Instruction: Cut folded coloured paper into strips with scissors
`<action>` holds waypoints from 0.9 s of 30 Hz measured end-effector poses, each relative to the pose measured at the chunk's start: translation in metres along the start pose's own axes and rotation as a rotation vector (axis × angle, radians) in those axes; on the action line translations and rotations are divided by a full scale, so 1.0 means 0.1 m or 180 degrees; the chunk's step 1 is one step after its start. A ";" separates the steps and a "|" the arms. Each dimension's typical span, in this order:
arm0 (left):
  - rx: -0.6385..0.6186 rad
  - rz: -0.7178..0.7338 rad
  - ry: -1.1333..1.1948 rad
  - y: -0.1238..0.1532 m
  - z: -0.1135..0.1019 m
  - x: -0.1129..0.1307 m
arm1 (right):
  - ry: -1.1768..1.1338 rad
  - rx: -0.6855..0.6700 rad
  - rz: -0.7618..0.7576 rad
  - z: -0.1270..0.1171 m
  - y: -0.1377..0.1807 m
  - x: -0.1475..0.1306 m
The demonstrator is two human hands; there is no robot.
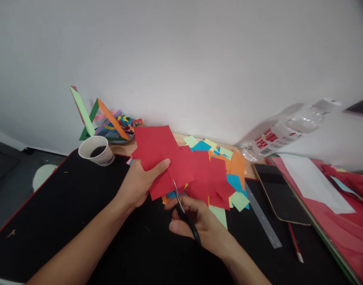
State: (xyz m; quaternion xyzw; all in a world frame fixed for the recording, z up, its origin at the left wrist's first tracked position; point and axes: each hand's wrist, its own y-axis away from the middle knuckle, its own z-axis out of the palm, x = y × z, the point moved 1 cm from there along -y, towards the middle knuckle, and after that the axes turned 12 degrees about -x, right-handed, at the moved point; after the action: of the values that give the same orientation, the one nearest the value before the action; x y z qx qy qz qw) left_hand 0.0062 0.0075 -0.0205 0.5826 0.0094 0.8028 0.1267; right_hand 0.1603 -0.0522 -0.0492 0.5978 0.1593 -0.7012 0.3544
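Note:
My left hand (140, 180) pinches a sheet of red paper (157, 146), its thumb lying on top near the middle. In my right hand (196, 217) are black-handled scissors (184, 215), their blades pointing up at the lower edge of the red paper. How far the blades are spread is hard to make out. Behind and right of the hands lies a heap of cut paper pieces (201, 172), red on top, with orange, blue, yellow and pale green ones around and beneath.
A paper cup (94, 148) with dark liquid stands at the left, before folded paper strips (111, 120) and colourful scraps (129, 123). On the right are a clear ruler (263, 215), a phone (281, 194), a red pencil (295, 243), a tilted plastic bottle (288, 128) and red sheets (327, 206).

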 end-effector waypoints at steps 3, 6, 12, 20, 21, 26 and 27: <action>-0.0035 0.0005 -0.0034 0.00 -0.02 -0.01 | -0.0001 -0.0001 -0.0018 0.00 0.00 0.00; -0.0051 0.0002 -0.0038 0.00 -0.02 -0.01 | 0.0008 0.0011 -0.0023 0.00 0.00 -0.01; -0.0039 0.0020 -0.0023 0.00 0.00 0.00 | 0.0033 0.0038 -0.0013 0.00 0.00 -0.01; -0.0049 0.0002 -0.0022 0.00 -0.01 0.00 | -0.0003 0.0009 -0.0013 -0.01 -0.01 0.01; -0.0054 0.0000 -0.0011 0.00 -0.01 0.00 | -0.0027 -0.0001 0.0001 -0.01 -0.01 0.02; -0.0020 -0.0039 -0.0044 0.01 -0.01 -0.01 | -0.0105 0.0015 0.0044 0.00 -0.01 0.01; -0.0025 -0.0040 -0.0049 0.01 -0.01 -0.01 | -0.0121 0.0018 0.0034 0.00 -0.02 0.01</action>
State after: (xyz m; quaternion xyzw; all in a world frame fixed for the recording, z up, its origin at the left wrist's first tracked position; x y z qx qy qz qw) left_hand 0.0050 0.0067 -0.0214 0.5882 0.0090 0.7975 0.1341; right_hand 0.1589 -0.0517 -0.0505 0.5863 0.1472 -0.7110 0.3594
